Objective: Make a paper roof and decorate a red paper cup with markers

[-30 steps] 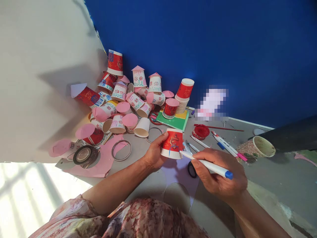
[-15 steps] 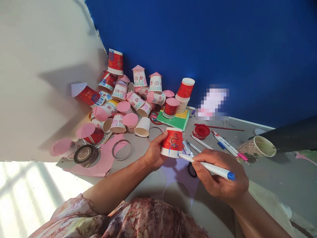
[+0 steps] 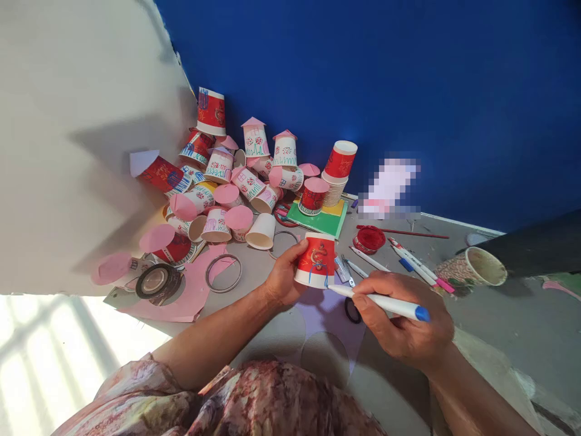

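My left hand [image 3: 287, 272] grips a red and white paper cup [image 3: 316, 257] by its left side. The cup is upside down, its wide rim toward me, with blue lines drawn over the white band and lower red part. Between the thumb and fingers of my right hand [image 3: 403, 315] is a white marker [image 3: 385, 304] with a blue end. Its tip is at the cup's lower right edge, by a blue stroke. Behind the cup lie a pair of scissors [image 3: 352, 310], partly hidden, and a purple paper sheet [image 3: 327, 318] below it.
Decorated paper cups [image 3: 218, 166] with pink paper tops are heaped at the left. A cup stack [image 3: 334, 191] stands behind on a green booklet [image 3: 318, 223]. Tape rolls [image 3: 224, 274], markers [image 3: 420, 266], a red tub [image 3: 369, 240] and a patterned cup [image 3: 485, 266] lie around.
The marker tip has slid slightly down at the cup's lower right edge, where the blue stroke looks a little longer. My left hand holds the cup in nearly the same place.
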Motion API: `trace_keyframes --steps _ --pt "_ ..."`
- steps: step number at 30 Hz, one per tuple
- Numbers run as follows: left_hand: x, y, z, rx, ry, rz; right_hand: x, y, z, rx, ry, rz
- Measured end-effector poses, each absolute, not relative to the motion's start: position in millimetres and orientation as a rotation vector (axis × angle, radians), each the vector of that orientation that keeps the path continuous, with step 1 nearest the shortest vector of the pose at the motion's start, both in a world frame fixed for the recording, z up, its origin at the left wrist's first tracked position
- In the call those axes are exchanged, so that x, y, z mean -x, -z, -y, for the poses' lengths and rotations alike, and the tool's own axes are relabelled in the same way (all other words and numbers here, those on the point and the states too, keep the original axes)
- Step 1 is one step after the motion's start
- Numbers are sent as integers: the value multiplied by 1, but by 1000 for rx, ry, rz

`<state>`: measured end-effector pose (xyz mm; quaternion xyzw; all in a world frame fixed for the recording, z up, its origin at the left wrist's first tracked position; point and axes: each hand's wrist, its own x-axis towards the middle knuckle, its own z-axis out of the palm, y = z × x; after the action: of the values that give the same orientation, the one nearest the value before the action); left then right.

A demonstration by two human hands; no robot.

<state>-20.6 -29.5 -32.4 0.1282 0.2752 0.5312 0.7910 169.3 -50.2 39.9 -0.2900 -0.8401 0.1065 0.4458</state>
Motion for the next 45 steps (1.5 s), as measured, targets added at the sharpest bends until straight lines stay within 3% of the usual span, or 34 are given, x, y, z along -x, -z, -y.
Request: trace_keyframes --steps 45 --pt "12 30 36 -437 -1219 -690 -168 -35 50 811 -251 2043"
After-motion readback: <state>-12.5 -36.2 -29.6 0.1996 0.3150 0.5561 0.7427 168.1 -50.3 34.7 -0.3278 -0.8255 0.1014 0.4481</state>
